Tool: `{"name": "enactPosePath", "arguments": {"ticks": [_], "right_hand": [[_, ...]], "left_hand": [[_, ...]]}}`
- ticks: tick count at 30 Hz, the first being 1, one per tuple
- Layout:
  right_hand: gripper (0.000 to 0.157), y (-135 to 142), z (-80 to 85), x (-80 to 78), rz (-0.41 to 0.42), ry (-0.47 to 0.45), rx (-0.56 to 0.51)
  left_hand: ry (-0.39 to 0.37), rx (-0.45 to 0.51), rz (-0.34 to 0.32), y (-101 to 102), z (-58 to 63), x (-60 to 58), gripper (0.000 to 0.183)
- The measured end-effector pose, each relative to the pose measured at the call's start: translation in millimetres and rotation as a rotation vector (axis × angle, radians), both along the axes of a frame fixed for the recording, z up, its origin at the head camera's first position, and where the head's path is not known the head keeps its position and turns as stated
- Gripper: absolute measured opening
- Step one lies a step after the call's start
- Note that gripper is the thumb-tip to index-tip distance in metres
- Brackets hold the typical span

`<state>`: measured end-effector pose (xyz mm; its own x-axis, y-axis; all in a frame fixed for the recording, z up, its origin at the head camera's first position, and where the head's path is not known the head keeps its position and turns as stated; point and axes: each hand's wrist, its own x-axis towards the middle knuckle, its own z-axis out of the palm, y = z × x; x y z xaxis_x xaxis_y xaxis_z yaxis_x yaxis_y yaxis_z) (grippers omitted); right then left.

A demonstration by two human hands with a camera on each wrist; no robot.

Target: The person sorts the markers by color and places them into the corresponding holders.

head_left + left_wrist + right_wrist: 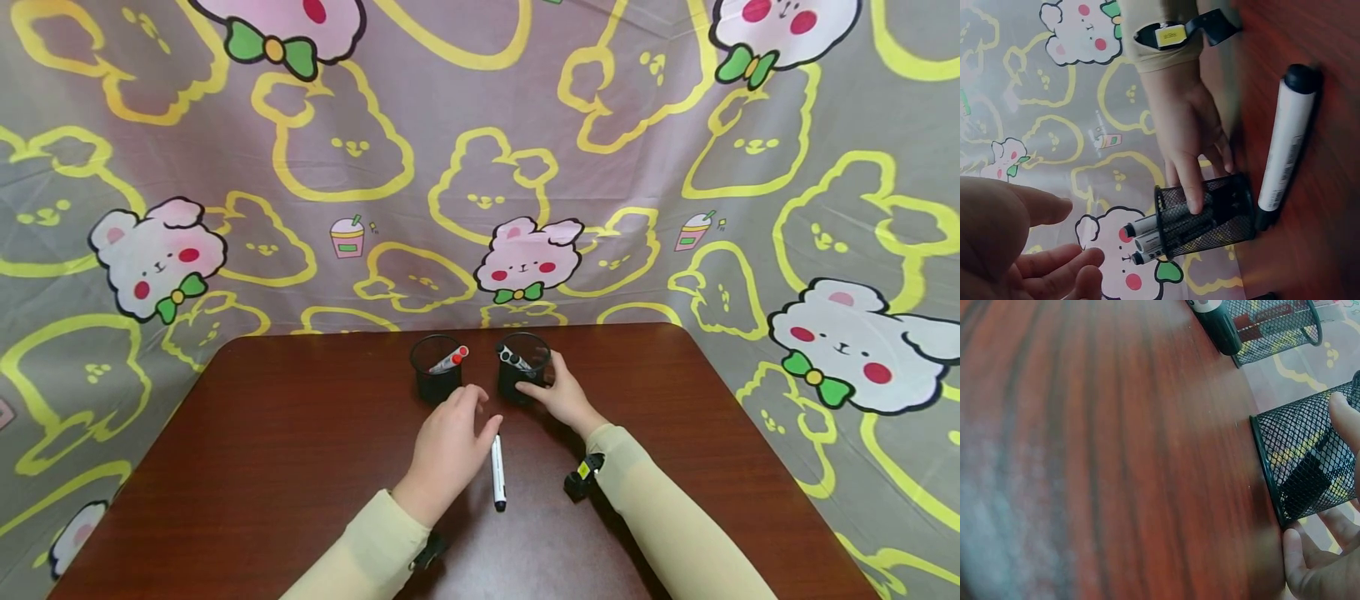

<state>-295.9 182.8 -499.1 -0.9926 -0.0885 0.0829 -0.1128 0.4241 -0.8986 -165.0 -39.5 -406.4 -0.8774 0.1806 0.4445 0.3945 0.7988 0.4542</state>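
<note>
My right hand (564, 398) grips a black mesh pen holder (1235, 215) from its right side, with the thumb on the near wall. Several black-capped markers (1150, 239) lean inside that holder. The left hand (450, 450) hovers over the table with relaxed, parted fingers and holds nothing. Just right of it, a white marker with black ends (498, 475) lies on the table. A second mesh pen holder (438, 386) stands beyond the left hand, with red-ended markers (452, 360) in it.
The brown table (300, 467) reaches back to a curtain (420, 192) printed with rabbits and yellow outlines, which also hangs along both sides. A black strap device (583, 477) is on the right wrist.
</note>
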Motion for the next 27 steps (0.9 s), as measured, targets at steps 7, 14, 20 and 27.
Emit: {"name": "enactPosePath", "arguments": {"ticks": [7,14,20,27], "right_hand": [[0.081,0.4,-1.1,-0.3,0.005,-0.001,0.008],[0.083,0.2,-0.5,-1.0,0.001,-0.009,0.015],[0.084,1.1,0.4,-0.1,-0.003,-0.013,0.022],[0.083,0.8,0.8,0.1,0.002,-0.003,0.021]], "left_hand": [[-0.083,-0.068,-0.024,-3.8,-11.7,4.0,0.032],[-0.141,-0.116,-0.041,-3.0,-25.2,7.0,0.033],[-0.135,-0.156,-0.048,-1.7,-33.5,12.1,0.032],[-0.143,-0.219,-0.017,0.3,-38.6,19.5,0.038]]}}
